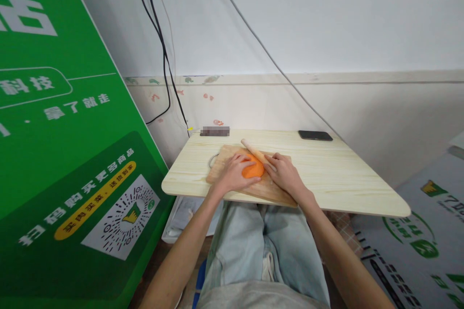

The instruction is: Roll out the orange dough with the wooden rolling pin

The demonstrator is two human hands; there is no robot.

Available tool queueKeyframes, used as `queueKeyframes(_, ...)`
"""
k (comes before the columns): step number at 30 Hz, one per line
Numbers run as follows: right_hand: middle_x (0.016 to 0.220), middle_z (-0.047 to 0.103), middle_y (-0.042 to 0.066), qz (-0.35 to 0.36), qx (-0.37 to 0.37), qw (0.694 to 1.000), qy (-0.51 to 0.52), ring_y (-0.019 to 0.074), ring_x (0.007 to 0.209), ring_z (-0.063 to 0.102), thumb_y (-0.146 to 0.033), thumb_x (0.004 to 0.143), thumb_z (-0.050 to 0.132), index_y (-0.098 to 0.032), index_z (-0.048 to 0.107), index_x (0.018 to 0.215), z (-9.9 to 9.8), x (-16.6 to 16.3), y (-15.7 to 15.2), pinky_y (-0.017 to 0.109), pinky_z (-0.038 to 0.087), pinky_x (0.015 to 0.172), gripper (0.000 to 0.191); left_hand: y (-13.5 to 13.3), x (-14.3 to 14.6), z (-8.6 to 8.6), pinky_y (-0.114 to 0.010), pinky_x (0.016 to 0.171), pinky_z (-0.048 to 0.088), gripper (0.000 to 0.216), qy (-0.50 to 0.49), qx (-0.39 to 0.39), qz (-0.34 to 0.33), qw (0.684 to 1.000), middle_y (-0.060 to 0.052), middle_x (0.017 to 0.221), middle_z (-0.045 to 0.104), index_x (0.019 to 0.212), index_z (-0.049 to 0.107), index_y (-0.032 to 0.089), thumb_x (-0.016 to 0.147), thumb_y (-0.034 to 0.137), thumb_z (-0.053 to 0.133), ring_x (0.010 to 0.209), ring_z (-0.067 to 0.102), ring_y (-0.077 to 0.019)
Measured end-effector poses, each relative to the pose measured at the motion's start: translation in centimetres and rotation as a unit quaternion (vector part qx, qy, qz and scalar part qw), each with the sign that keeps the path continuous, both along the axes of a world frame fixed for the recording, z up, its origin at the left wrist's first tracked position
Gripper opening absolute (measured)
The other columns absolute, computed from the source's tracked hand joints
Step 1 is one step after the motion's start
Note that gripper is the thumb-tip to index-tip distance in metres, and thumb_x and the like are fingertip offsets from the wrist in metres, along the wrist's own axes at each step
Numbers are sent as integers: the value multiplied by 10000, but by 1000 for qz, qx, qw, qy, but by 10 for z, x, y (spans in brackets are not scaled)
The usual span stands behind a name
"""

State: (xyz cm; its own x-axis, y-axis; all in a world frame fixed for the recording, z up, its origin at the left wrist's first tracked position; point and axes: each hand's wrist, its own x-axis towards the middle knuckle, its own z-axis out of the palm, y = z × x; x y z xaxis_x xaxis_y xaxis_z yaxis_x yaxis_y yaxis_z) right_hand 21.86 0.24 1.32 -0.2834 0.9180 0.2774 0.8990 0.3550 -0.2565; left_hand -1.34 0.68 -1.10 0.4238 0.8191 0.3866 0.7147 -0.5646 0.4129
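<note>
A smooth orange lump that looks like dough (253, 169) lies on a wooden cutting board (224, 154). My left hand (235, 174) curves round its left side, with the fingers over its top and the thumb along the near edge. A pale wooden rolling pin (251, 147) lies slantwise at the lump's right side, its far end sticking out beyond the board. My right hand (284, 174) is closed over the near end of the pin, the fingertips close to the lump. That end is hidden under the hand.
The board rests at the front edge of a pale wood-grain table (348, 178). A black phone (315, 135) lies at the back right, and a blurred-out dark object (215, 131) at the back left. Cables (165, 58) hang along the wall. A green sign panel (79, 130) stands left.
</note>
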Motion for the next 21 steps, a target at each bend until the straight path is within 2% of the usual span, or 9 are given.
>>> queueKeyframes(7, 1133, 755, 126, 64, 0, 996, -65, 271, 1087, 698, -236, 1115, 541, -193, 786, 1293, 12, 8, 12, 326, 489, 934, 306, -1, 0, 1, -500, 1316, 416, 527, -11, -3, -7, 1000, -108, 1468, 735, 1332, 819, 224, 910, 536, 866, 1411, 617, -340)
queueKeyframes(16, 1162, 761, 122, 132, -4, 991, -36, 273, 1106, 681, -184, 1032, 595, -231, 750, 1489, 12, 28, 46, 360, 525, 990, 485, 1, 0, 0, -510, 1310, 419, 500, -7, -13, -4, 1000, -74, 1479, 726, 1336, 822, 292, 907, 544, 870, 1409, 611, -325)
queueKeyframes(21, 1135, 760, 119, 137, -28, 990, -25, 270, 1084, 703, -184, 1023, 596, -221, 773, 1466, 16, 32, 54, 348, 525, 978, 478, 1, -1, 1, -528, 1321, 399, 500, -7, -14, -9, 1000, -69, 1481, 731, 1338, 822, 289, 915, 554, 857, 1410, 607, -327)
